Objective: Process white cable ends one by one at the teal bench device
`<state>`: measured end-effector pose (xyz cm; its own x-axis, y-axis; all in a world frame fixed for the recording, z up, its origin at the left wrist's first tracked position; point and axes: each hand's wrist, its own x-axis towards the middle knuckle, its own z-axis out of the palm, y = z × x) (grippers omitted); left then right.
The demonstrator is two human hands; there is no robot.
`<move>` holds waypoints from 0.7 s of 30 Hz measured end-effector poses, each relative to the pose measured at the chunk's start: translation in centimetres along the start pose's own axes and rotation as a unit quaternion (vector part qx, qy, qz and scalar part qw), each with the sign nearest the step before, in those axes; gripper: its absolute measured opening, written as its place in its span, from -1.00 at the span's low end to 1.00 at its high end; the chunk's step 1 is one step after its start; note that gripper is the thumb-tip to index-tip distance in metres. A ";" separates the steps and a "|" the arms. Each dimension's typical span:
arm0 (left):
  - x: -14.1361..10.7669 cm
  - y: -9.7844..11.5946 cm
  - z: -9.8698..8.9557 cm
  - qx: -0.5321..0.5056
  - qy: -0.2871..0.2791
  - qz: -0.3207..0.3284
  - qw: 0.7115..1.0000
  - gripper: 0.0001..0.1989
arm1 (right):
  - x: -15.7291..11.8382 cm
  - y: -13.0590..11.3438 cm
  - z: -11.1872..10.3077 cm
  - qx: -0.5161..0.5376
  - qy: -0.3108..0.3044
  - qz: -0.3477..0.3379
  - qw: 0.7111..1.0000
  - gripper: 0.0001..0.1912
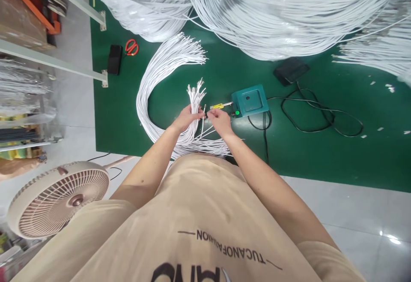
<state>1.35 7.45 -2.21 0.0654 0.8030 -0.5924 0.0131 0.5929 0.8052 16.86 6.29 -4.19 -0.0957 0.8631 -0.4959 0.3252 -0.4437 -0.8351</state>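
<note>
My left hand (188, 118) is wrapped round a bundle of white cables (195, 102), whose tips fan out above it. One single cable stands a little apart at its fingertips. Close by on the right, my right hand (219, 120) has its fingers pinched together; what they hold, if anything, is too small to name. Just above those fingers lies a yellow tool tip (217, 106), joined by a metal rod to a teal box (249, 100) with a green button. A longer bunch of white cables (144, 89) curves round the left side and under my hands.
Large heaps of white cables (272, 20) cover the back of the green table (321, 153). A black phone (114, 59) and red-handled scissors (131, 47) lie at the left. A black adapter (290, 71) with loose cords is at the right. A fan (64, 198) stands left of my body.
</note>
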 end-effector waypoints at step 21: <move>-0.5 -1.1 0.1 0.050 0.015 0.035 0.998 -0.62 | 1.0 -1.1 0.9 0.471 -0.054 0.150 0.868 -0.82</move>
<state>1.42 6.38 -2.78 0.0401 0.8445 -0.5341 0.1088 0.5277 0.8424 15.57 7.48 -3.96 -0.2443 0.6698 -0.7012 -0.5571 -0.6888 -0.4638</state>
